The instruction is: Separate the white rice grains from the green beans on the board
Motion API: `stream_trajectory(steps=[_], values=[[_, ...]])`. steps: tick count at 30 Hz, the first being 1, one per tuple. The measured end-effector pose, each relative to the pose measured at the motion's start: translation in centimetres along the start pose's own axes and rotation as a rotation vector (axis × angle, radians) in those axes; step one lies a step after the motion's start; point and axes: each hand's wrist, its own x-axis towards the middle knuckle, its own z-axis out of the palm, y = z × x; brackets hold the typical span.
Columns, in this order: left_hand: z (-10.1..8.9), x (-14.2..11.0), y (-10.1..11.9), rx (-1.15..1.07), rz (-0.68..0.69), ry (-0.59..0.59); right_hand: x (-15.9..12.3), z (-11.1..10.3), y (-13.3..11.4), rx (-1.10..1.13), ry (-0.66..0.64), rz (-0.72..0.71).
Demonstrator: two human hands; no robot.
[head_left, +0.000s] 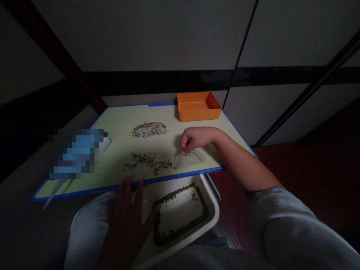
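My right hand (198,138) is closed, with its fingertips at the top edge of a clear half-round protractor (190,159) on the pale board. Left of the protractor lies a loose scatter of small dark brown beans or seeds (150,162). Farther back is a denser heap of small greenish beans or seeds (150,129). My left hand (126,213) is spread open beside the board's near edge, its thumb over a white tray (214,212). Small green beans (206,214) line the edges of the tray's floor, with a few loose brownish ones at its far right.
The board (118,116) has a blue rim. An orange open box (199,112) stands at its far right corner. A blurred-out blue item (80,153) lies on the left, with something white beside it. Pale cabinet panels (157,37) rise behind the board.
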Motion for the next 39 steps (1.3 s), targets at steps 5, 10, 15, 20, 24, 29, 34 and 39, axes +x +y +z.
stream_trajectory(steps=[5, 10, 15, 20, 24, 29, 34, 39], values=[[-0.1, 0.0, 0.1, -0.004, -0.001, 0.022, 0.0, 0.0, 0.1, 0.007, -0.008, -0.001], [0.0, 0.0, 0.0, -0.001, 0.002, -0.001, -0.1, 0.0, -0.1, 0.001, 0.002, 0.0], [-0.1, 0.0, 0.1, -0.005, 0.001, 0.014, -0.1, 0.0, -0.2, -0.016, 0.005, 0.011], [-0.3, -0.1, 0.1, -0.01, -0.005, 0.004, -0.1, 0.0, -0.3, -0.027, 0.049, -0.003], [-0.1, -0.1, 0.1, -0.009, 0.005, 0.022, 0.1, 0.3, -0.6, -0.012, 0.062, -0.034], [0.0, 0.0, 0.1, -0.013, -0.008, 0.009, 0.1, 0.4, -0.8, 0.007, 0.045, -0.053], [-0.2, 0.0, 0.2, -0.015, -0.017, -0.011, -0.1, -0.1, -0.5, -0.003, 0.032, -0.017], [-0.2, 0.1, 0.3, -0.016, -0.008, -0.002, -0.1, 0.0, -0.4, -0.02, 0.015, -0.001]])
